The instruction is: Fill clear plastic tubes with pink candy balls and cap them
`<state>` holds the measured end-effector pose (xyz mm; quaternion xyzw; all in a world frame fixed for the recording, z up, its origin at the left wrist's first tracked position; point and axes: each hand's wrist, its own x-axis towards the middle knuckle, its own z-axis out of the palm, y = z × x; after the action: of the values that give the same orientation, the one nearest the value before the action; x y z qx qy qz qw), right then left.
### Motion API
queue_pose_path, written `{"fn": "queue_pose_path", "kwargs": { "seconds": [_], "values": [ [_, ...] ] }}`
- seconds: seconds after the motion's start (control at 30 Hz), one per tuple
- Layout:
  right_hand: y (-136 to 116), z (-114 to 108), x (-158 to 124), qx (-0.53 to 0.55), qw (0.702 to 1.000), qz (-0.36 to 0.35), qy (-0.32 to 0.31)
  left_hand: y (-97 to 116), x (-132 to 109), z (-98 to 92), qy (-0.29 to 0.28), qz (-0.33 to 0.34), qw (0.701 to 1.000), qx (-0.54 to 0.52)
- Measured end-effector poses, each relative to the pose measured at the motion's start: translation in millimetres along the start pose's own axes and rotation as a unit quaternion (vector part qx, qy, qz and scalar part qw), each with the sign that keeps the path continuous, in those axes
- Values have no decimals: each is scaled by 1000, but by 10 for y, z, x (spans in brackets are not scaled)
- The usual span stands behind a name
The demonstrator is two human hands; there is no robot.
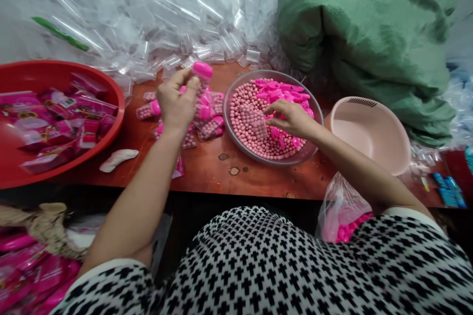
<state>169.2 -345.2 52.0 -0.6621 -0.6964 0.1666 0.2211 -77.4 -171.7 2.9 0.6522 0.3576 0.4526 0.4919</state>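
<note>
My left hand [179,98] is closed around a small clear bottle filled with pink beads, its bright pink cap [203,70] uppermost. Below and beside it on the table lie several capped bottles of pink beads [211,127]. Over the metal bowl [236,143] reaches my right hand [290,117], fingers apart. Its fingertips are close to a clear container [254,120] resting on the pink beads [242,96]; whether they touch it I cannot tell. Bright pink plastic pieces [283,92] are heaped on the beads at the bowl's far right side.
A red basin [117,108] with pink packaged goods stands left, near a white crumpled piece [118,160]. Clear plastic containers [177,19] pile up behind. At right are a pale pink basin [369,130], a large green sack [365,24] and a bag of pink pieces [345,214].
</note>
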Motion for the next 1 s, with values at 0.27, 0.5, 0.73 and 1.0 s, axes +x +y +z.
{"fn": "queue_pose_path", "kwargs": {
  "seconds": [0.27,0.5,0.73,1.0],
  "values": [
    [61,209,64,-96,992,8,-81,111,-240,168,-1,179,955,238],
    [110,-74,9,219,973,72,-20,412,-476,817,-232,136,945,185],
    [82,-185,-199,251,959,118,60,409,-445,961,-252,-32,965,-68],
    [85,138,-256,-174,955,218,-100,419,-476,966,-232,-125,942,-206]
  ]
}}
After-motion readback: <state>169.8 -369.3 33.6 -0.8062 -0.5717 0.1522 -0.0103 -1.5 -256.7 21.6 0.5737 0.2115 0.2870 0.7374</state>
